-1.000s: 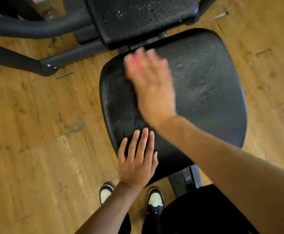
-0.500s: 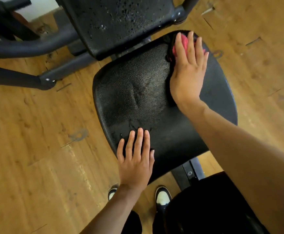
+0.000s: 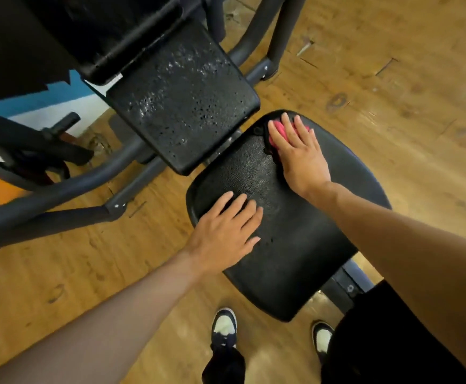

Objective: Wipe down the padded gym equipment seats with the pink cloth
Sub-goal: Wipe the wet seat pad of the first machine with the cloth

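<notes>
Left hand (image 3: 226,234) is sliding farther onto the seat pad (image 3: 295,245), fingers flat; right hand (image 3: 299,155) is pressing the pink cloth (image 3: 277,131) flat at its far edge. The speckled back pad (image 3: 182,98) is looking unwiped.

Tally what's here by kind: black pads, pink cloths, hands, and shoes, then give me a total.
Black pads: 2, the seat pad and the back pad
Pink cloths: 1
Hands: 2, left hand, right hand
Shoes: 2
Total: 7
</notes>
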The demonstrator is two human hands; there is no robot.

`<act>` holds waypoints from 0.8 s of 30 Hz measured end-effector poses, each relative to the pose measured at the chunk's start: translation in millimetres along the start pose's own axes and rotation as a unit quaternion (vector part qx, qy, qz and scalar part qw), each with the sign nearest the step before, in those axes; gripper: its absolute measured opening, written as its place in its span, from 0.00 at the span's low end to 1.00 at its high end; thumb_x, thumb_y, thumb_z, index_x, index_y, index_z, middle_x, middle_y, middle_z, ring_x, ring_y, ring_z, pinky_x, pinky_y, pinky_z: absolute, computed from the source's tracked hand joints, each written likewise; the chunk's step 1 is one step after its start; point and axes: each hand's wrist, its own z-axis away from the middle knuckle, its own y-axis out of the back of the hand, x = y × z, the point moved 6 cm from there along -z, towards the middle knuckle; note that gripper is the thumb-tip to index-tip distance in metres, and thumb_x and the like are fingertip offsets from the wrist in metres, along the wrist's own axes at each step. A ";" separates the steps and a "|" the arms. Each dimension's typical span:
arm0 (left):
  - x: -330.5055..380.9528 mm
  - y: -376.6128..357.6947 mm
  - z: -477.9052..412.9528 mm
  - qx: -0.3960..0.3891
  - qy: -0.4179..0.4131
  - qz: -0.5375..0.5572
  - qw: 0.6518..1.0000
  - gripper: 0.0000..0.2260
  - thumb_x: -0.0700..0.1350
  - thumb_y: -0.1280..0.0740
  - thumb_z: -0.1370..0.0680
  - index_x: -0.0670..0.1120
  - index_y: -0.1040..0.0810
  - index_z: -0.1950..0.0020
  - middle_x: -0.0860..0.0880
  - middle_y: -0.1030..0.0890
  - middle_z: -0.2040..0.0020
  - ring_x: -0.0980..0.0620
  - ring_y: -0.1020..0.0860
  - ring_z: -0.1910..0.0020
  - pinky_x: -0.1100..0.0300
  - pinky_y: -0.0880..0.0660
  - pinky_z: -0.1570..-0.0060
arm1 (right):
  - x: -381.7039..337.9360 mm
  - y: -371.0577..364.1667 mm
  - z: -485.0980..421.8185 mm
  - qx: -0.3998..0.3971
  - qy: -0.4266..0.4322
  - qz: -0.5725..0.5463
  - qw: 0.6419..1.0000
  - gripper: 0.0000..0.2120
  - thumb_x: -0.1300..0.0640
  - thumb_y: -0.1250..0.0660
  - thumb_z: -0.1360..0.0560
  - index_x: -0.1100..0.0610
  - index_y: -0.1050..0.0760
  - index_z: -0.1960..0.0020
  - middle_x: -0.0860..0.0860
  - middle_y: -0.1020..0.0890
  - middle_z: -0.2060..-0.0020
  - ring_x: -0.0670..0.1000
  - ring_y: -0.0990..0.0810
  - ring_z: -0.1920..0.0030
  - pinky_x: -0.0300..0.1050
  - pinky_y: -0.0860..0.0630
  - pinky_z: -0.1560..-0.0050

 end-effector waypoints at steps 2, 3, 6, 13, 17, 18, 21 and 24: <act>-29.8 -8.2 -9.4 0.006 -0.048 -0.001 0.999 0.25 0.58 0.37 0.18 0.44 0.23 0.28 0.42 0.21 0.32 0.40 0.26 0.30 0.40 0.34 0.26 | -0.4 -3.4 1.1 0.014 -0.011 -0.002 1.000 0.33 0.63 0.43 0.17 0.47 0.52 0.17 0.51 0.50 0.18 0.57 0.55 0.18 0.55 0.55 0.21; -42.3 -13.2 -13.1 0.007 -0.070 0.007 0.997 0.25 0.58 0.35 0.19 0.44 0.22 0.28 0.42 0.21 0.31 0.39 0.26 0.29 0.39 0.34 0.25 | -0.6 -5.6 2.4 0.026 -0.021 -0.004 0.999 0.32 0.63 0.43 0.17 0.47 0.50 0.18 0.51 0.49 0.18 0.57 0.53 0.18 0.55 0.55 0.21; -65.6 -28.5 -14.3 -0.019 -0.151 0.027 0.988 0.30 0.61 0.33 0.23 0.44 0.24 0.26 0.40 0.24 0.29 0.37 0.30 0.26 0.40 0.38 0.23 | -3.2 -12.3 10.4 0.052 -0.060 -0.030 0.996 0.28 0.59 0.44 0.15 0.48 0.47 0.18 0.52 0.46 0.18 0.58 0.51 0.19 0.57 0.52 0.21; -65.5 -42.2 -8.5 0.028 -0.163 0.061 0.984 0.32 0.61 0.32 0.26 0.44 0.23 0.27 0.42 0.25 0.27 0.36 0.31 0.25 0.39 0.39 0.23 | -27.1 -44.9 79.9 0.133 -0.211 -0.122 0.961 0.28 0.60 0.42 0.18 0.49 0.41 0.19 0.54 0.41 0.20 0.59 0.47 0.19 0.58 0.51 0.21; -66.4 -42.8 -11.1 0.034 -0.171 0.059 0.983 0.30 0.59 0.33 0.24 0.44 0.24 0.26 0.43 0.25 0.27 0.37 0.31 0.25 0.39 0.39 0.23 | -49.8 -72.8 159.1 0.143 -0.283 -0.166 0.934 0.28 0.62 0.42 0.19 0.50 0.38 0.20 0.53 0.39 0.20 0.57 0.46 0.19 0.60 0.49 0.20; -65.9 -44.0 -10.2 0.036 -0.170 0.056 0.983 0.29 0.59 0.34 0.23 0.44 0.24 0.26 0.43 0.25 0.27 0.37 0.31 0.24 0.39 0.39 0.23 | -65.2 -82.3 185.1 0.145 -0.300 -0.175 0.927 0.28 0.62 0.42 0.19 0.50 0.38 0.20 0.53 0.39 0.20 0.57 0.45 0.19 0.62 0.46 0.21; -64.4 -47.1 -7.9 0.056 -0.170 0.059 0.982 0.28 0.58 0.34 0.23 0.44 0.24 0.27 0.43 0.24 0.28 0.37 0.31 0.25 0.39 0.39 0.23 | -130.6 -105.0 243.0 0.121 -0.275 -0.170 0.938 0.28 0.60 0.42 0.19 0.51 0.38 0.20 0.52 0.38 0.20 0.56 0.45 0.19 0.63 0.42 0.23; -65.6 -47.1 -8.9 0.059 -0.163 0.055 0.983 0.28 0.58 0.35 0.23 0.44 0.24 0.27 0.43 0.24 0.28 0.37 0.30 0.25 0.39 0.39 0.24 | -125.8 -111.6 234.8 0.142 -0.314 -0.188 0.920 0.24 0.56 0.44 0.17 0.52 0.37 0.21 0.54 0.37 0.21 0.58 0.44 0.20 0.61 0.43 0.22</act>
